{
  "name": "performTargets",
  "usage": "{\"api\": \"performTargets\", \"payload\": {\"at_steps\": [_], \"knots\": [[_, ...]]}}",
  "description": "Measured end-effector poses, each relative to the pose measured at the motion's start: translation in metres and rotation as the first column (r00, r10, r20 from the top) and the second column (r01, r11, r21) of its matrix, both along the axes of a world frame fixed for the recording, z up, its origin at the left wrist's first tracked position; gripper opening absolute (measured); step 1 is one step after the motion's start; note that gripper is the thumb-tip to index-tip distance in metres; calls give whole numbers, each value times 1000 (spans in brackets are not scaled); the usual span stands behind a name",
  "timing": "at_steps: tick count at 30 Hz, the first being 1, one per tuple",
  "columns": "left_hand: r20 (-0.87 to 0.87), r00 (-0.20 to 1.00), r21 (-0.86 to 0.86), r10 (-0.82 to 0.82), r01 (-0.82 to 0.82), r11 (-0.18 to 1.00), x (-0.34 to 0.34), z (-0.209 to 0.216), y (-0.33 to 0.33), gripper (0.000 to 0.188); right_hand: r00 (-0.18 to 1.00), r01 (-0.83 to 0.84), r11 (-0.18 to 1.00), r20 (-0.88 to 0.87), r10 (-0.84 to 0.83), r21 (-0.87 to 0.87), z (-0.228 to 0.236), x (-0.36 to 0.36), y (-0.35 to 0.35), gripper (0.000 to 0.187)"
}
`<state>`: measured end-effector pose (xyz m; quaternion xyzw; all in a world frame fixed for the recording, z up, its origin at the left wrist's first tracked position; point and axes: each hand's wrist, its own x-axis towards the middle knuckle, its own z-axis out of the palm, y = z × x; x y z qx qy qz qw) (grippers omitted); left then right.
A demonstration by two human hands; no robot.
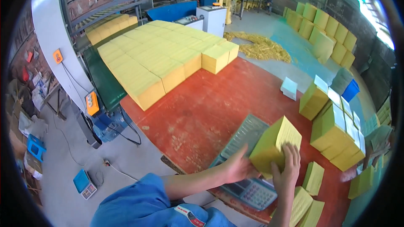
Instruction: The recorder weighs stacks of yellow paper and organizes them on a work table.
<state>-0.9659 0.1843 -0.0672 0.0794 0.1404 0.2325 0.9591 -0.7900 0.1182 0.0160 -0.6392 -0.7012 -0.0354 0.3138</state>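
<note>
Hands meet low and right of centre in the frame around a yellow block of stacked paper (pixel 275 145), held just above a grey scale (pixel 248 172) at the near edge of the red table (pixel 210 105). The left hand (pixel 237 169) presses its palm and fingers against the block's lower left face, while the right hand (pixel 288 169) lies flat on the lower right face with fingers spread and pointing upward; the block is squeezed between them. It is tilted, one corner pointing toward the upper right of the frame, and its long axis runs from lower left to upper right. Under the hands, the scale's keypad shows at the lower edge and its ribbed platform reaches up behind the block. Thin yellow pads (pixel 309 197) lie on the table just right of the right wrist. Further right stand wrapped yellow stacks (pixel 336 138), close to the block but apart from it. A broad field of yellow blocks (pixel 160 59) fills the table's far end in the upper left. Loose yellow shreds (pixel 263 47) lie on the floor at upper centre.
</note>
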Motion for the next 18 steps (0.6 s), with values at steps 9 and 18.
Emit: {"api": "performTargets", "payload": {"at_steps": [9, 18], "knots": [[-221, 241, 656, 945, 754, -39, -183, 48, 347, 74, 768, -602, 788, -362, 528, -129, -20, -218, 86, 54], [-272, -130, 180, 953, 966, 183, -182, -1, 588, 103, 957, -242, 936, -223, 187, -254, -174, -301, 151, 44]]}}
